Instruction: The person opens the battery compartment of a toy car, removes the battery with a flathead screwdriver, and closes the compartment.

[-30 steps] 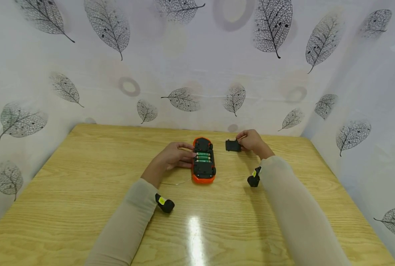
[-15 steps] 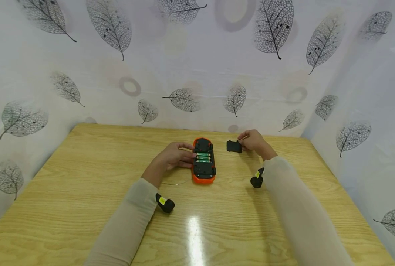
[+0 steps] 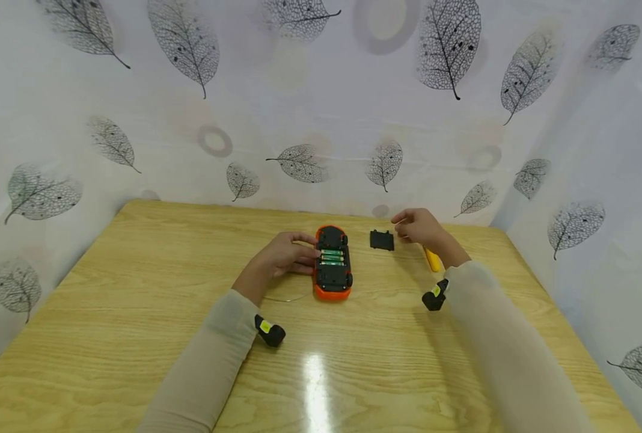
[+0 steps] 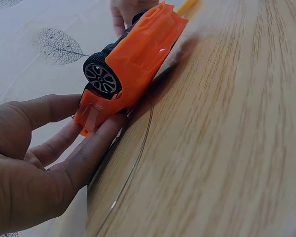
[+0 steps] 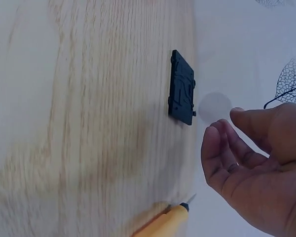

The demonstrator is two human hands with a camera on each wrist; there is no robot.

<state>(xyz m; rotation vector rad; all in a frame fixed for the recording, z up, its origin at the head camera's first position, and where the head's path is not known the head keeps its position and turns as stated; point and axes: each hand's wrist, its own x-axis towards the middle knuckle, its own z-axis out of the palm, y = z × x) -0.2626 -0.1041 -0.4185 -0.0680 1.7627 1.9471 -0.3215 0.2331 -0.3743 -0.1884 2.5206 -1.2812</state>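
An orange toy car [image 3: 333,279] lies upside down on the table, its black underside up. Several green batteries [image 3: 332,258] sit side by side in its uncovered compartment. My left hand [image 3: 285,254] holds the car by its left side, thumb and fingers at the orange body [image 4: 96,111] near a wheel [image 4: 100,78]. To the right, a black battery cover [image 3: 382,240] lies flat on the table, ribbed side showing in the right wrist view. My right hand [image 3: 419,227] hovers just right of the cover, fingers loosely bent and holding nothing.
A screwdriver with a yellow handle [image 5: 163,223] lies on the table, partly hidden under my right wrist in the head view. A thin wire [image 4: 133,170] runs along the table beside the car. Behind the table [image 3: 191,355] hangs a leaf-patterned cloth [image 3: 310,90].
My right hand has let go of the battery cover and moved slightly right, which uncovers the yellow screwdriver handle. The left hand and the car stay in place.
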